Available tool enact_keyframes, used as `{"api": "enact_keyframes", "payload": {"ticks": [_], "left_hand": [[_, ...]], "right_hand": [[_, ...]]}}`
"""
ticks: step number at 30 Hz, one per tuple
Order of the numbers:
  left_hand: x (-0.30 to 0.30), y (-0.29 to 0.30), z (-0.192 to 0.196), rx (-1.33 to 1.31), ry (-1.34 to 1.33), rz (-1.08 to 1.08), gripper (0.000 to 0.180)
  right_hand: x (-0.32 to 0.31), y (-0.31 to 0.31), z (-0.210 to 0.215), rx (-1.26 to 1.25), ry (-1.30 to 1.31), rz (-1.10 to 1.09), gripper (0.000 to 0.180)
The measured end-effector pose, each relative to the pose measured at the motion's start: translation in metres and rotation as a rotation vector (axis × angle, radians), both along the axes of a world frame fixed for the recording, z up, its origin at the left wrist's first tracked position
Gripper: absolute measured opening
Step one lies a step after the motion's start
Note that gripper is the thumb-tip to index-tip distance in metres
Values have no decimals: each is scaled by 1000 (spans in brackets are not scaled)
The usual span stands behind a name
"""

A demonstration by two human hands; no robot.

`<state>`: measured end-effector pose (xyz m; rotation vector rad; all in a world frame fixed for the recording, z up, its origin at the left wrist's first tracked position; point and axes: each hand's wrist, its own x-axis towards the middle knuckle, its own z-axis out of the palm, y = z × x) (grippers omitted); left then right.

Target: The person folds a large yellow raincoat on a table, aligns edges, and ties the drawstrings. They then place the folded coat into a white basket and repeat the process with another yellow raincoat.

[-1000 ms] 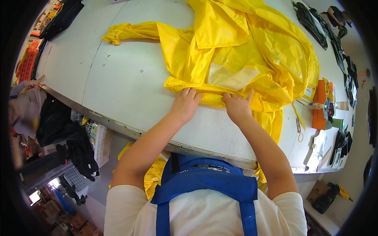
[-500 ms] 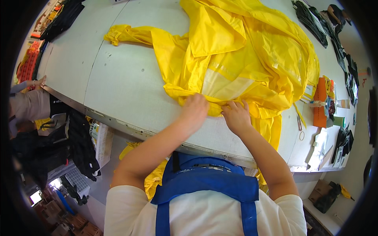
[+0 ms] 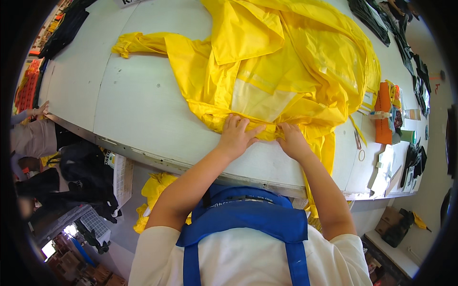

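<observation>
We judge the yellow garment (image 3: pixel 286 71) light, limp and slippery. It lies on the tabletop (image 3: pixel 133 109), 12 o'clock of us. Left hand (image 3: pixel 236 138) presses its hem, fingers apart; right hand (image 3: pixel 292 140) pinches the hem.

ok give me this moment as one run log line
left hand: flat on yellow garment hem | right hand: pinching same hem | garment: spread on white table | scissors: right of garment

Single head-worn fisheye view, looking steeply down from close above, facing the white table (image 3: pixel 133 105), edges bending outward.
</observation>
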<state>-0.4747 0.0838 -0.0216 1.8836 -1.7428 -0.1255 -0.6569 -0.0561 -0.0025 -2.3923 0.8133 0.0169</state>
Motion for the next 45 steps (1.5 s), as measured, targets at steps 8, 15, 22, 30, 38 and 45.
{"api": "enact_keyframes", "payload": {"ticks": [8, 15, 22, 30, 38, 45], "left_hand": [[-42, -10, -21, 138, 41, -17, 27], [-43, -19, 20, 231, 370, 35, 22], [-36, -14, 5, 263, 413, 10, 19], [-34, -12, 26, 117, 177, 155, 14], [-17, 0, 51, 64, 84, 218, 8], [-27, 4, 59, 25, 91, 96, 9]], "right_hand": [[-11, -11, -13, 782, -124, -264, 40], [-7, 6, 12, 887, -237, -408, 36], [-4, 26, 34, 163, -232, -55, 20], [5, 40, 38, -354, -217, 57, 15], [12, 43, 51, -371, -246, 51, 12], [21, 47, 62, -454, -233, 73, 9]]}}
